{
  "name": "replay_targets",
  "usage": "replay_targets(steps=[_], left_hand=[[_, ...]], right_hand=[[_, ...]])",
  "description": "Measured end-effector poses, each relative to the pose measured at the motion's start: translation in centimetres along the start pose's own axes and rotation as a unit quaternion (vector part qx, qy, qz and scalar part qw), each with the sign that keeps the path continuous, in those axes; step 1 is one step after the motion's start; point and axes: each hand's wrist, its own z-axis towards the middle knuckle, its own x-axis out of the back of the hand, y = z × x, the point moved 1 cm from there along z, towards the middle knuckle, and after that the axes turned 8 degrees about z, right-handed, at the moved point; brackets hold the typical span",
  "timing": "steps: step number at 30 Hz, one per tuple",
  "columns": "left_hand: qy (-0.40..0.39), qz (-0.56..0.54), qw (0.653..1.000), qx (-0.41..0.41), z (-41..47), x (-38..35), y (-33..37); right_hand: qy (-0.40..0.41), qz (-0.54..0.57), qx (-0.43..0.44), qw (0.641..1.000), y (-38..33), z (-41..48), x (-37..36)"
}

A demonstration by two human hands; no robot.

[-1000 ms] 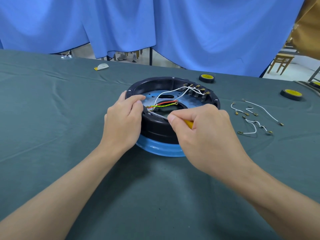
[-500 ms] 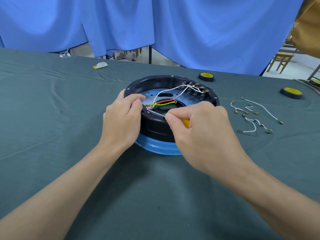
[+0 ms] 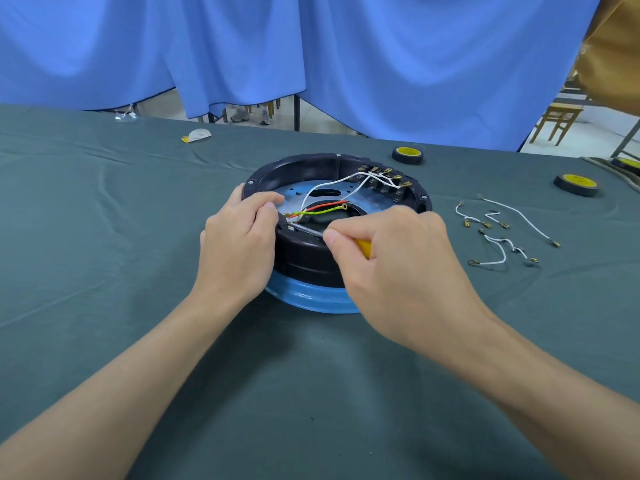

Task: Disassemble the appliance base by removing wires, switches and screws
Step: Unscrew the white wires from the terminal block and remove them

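Right, appliance base sits centre of the table, L hand clamped over its rim at 9 o'clock. R hand grips the yellow screwdriver, tip just inside that same rim spot; loose wires lie at 3 o'clock

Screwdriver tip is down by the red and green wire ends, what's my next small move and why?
Probably turn the screwdriver in your right hand to loosen whatever fastener its tip meets at the near-left rim of the base. The red wire and yellow-green wire end right there, and your left hand grips the rim beside it, steadying things.
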Motion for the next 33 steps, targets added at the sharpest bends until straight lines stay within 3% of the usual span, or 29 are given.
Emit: replay_targets(steps=[7,24,33], left_hand=[[0.000,0.006,1.000,-0.003,0.0,0.0,0.1],[0.000,0.003,1.000,0.004,0.0,0.1,0.2],[0.014,0.009,1.000,-0.007,-0.4,-0.1,0.2]], right_hand=[[-0.025,0.021,-0.015,0.999,0.7,0.8,0.7],[-0.057,-0.099,0.012,0.993,-0.7,0.6,0.2],[-0.070,-0.111,-0.031,0.991,-0.8,0.6,0.4]])
